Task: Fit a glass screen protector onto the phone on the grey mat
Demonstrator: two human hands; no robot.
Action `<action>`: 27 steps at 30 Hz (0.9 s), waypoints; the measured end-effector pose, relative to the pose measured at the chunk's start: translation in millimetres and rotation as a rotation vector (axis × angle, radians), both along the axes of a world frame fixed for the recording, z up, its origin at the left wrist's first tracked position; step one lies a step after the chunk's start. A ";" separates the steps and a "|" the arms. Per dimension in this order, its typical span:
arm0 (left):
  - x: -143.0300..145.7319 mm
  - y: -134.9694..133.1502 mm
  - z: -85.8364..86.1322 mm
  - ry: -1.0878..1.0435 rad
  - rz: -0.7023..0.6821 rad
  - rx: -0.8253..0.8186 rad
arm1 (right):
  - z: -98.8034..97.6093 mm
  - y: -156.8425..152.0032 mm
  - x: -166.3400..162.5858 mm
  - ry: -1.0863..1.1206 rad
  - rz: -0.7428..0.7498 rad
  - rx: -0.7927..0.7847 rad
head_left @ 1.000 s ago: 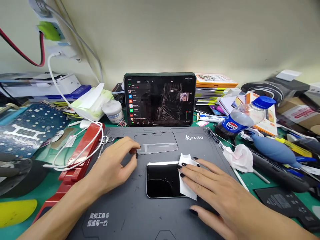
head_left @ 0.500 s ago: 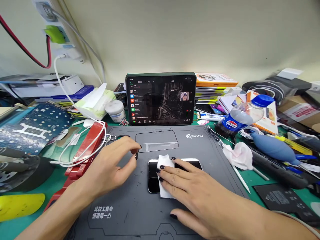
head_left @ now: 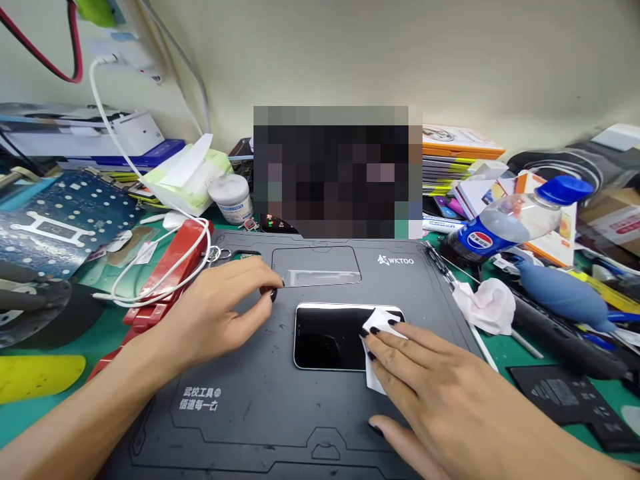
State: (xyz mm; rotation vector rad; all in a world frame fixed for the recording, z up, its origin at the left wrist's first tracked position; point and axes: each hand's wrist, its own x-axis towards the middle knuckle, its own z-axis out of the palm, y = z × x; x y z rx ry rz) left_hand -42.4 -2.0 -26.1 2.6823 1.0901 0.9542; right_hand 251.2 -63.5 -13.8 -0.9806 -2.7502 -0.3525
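Observation:
A phone [head_left: 327, 340] with a dark glass screen and a silver edge lies flat on the dark grey work mat [head_left: 260, 407]. My right hand [head_left: 430, 363] presses a folded white wipe [head_left: 377, 380] onto the right end of the screen, its fingers stretched out together and the thumb resting apart. To the left of the phone hovers my left hand [head_left: 235, 307], palm inward. Its index finger and thumb are curled with a small gap, and nothing shows between them. Beyond the phone is a rectangle outlined on the mat, with a clear strip [head_left: 323, 277] along its near side.
A blurred-out dark panel [head_left: 335, 180] stands behind the mat. On the right are a cola bottle [head_left: 505, 223], a blue air blower [head_left: 563, 293], crumpled tissue [head_left: 487, 307] and a black battery [head_left: 565, 400]. A red tool [head_left: 175, 267] and white cable [head_left: 207, 257] lie left.
My right hand has slid the wipe rightward along the phone, baring the screen's left and middle. My left hand stays near its place. The view has tilted slightly.

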 end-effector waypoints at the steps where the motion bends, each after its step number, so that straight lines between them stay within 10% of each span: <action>1: 0.1 0.0 -0.1 0.005 -0.002 -0.003 | 1.0 -0.1 0.2 -0.001 -0.001 0.009; 13: -1.3 1.9 -1.5 0.042 -0.047 -0.028 | -12.6 6.1 -1.8 -0.032 0.108 -0.106; 27: 1.0 0.4 -2.3 0.045 -0.048 -0.035 | -11.2 15.0 -31.5 -0.126 0.197 -0.698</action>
